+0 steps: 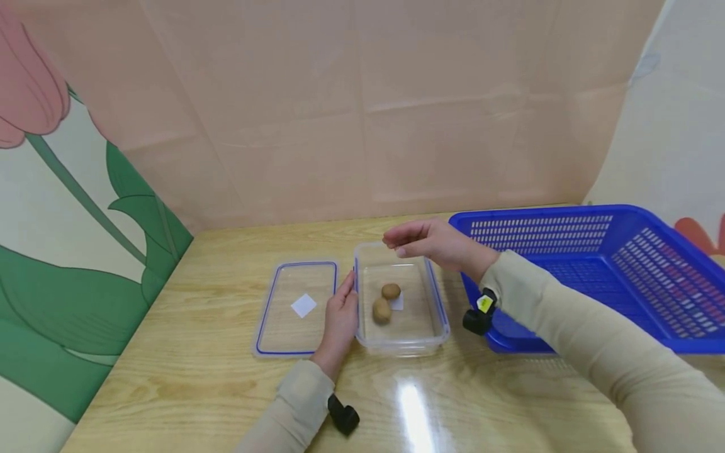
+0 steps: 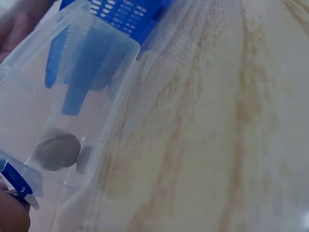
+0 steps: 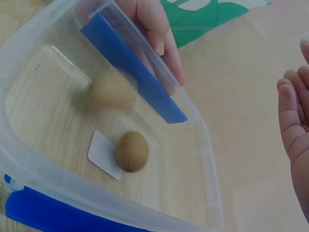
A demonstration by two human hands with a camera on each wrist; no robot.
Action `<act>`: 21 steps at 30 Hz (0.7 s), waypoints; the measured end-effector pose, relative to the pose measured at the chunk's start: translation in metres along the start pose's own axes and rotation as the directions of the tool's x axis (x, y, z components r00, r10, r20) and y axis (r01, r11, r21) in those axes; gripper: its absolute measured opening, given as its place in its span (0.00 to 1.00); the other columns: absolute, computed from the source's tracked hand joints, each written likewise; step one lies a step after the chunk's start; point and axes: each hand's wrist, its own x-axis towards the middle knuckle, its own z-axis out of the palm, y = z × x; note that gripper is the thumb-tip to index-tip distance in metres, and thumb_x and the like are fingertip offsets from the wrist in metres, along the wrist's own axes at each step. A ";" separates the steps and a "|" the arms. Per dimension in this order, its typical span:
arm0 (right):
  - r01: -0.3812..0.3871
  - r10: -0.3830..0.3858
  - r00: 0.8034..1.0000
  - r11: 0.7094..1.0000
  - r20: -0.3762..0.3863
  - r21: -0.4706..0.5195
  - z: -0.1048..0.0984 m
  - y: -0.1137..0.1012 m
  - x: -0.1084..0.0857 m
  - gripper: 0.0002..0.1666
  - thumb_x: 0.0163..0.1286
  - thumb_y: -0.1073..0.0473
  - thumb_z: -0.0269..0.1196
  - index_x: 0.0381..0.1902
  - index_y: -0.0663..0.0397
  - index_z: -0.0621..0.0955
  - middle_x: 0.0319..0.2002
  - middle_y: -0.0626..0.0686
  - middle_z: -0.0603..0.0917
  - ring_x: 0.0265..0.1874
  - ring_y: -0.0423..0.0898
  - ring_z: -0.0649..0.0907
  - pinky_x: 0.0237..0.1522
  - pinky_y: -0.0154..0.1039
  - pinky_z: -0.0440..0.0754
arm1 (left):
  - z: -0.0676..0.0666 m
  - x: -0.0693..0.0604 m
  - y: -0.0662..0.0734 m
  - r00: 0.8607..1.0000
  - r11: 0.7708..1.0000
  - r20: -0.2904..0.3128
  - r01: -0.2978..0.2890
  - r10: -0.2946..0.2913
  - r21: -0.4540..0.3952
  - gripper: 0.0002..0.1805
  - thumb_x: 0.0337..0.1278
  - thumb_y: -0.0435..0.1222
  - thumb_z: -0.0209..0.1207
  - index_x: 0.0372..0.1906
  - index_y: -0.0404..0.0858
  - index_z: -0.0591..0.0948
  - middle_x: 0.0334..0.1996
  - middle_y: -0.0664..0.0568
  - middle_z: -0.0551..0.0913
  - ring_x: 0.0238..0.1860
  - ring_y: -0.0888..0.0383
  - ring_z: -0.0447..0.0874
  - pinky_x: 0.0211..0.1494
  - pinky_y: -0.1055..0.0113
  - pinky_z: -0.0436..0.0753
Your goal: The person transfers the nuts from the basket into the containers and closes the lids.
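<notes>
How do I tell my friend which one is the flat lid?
Start at the big blue basket on the right. Go left past the clear box and left hand to the lid. Unlike those deep containers, it's flat, with a blue line round its border.

The glossy tabletop (image 1: 187,352) has a pale, streaky wood grain. On it sit a blue-edged clear lid (image 1: 294,332), a clear container (image 1: 416,318) just to its right, and a blue basket (image 1: 572,277) farther right. Whether lid and container touch is hard to tell.
</notes>
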 end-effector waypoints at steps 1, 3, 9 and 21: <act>-0.003 0.003 1.000 1.000 -0.007 -0.002 0.000 0.000 0.000 0.27 0.59 0.72 0.60 0.56 0.76 0.70 0.47 0.49 0.83 0.47 0.40 0.81 0.51 0.33 0.79 | 0.000 0.000 0.000 1.000 1.000 -0.001 0.003 -0.003 -0.001 0.23 0.66 0.31 0.42 0.65 0.37 0.66 0.66 0.49 0.65 0.68 0.51 0.58 0.72 0.57 0.58; -0.005 0.005 1.000 1.000 -0.019 -0.005 0.000 -0.001 -0.001 0.26 0.59 0.73 0.59 0.56 0.76 0.70 0.46 0.47 0.83 0.46 0.39 0.81 0.51 0.33 0.79 | 0.001 0.000 -0.001 1.000 1.000 -0.003 0.005 -0.005 -0.001 0.23 0.66 0.31 0.42 0.65 0.37 0.66 0.66 0.49 0.65 0.68 0.51 0.58 0.71 0.57 0.58; -0.014 0.013 0.999 1.000 -0.048 -0.020 -0.004 -0.004 -0.002 0.25 0.59 0.72 0.60 0.56 0.74 0.71 0.48 0.50 0.83 0.47 0.41 0.81 0.51 0.34 0.80 | 0.000 0.001 -0.002 1.000 1.000 -0.009 0.001 -0.001 0.011 0.23 0.65 0.30 0.43 0.65 0.36 0.66 0.66 0.49 0.66 0.68 0.50 0.59 0.71 0.57 0.58; 0.014 -0.016 0.995 1.000 -0.101 -0.018 -0.019 -0.006 -0.007 0.23 0.60 0.70 0.61 0.54 0.67 0.76 0.44 0.43 0.84 0.46 0.36 0.81 0.51 0.30 0.79 | -0.001 0.000 -0.003 1.000 1.000 -0.010 -0.007 0.007 -0.010 0.23 0.65 0.29 0.43 0.65 0.35 0.66 0.66 0.47 0.66 0.68 0.49 0.58 0.71 0.56 0.58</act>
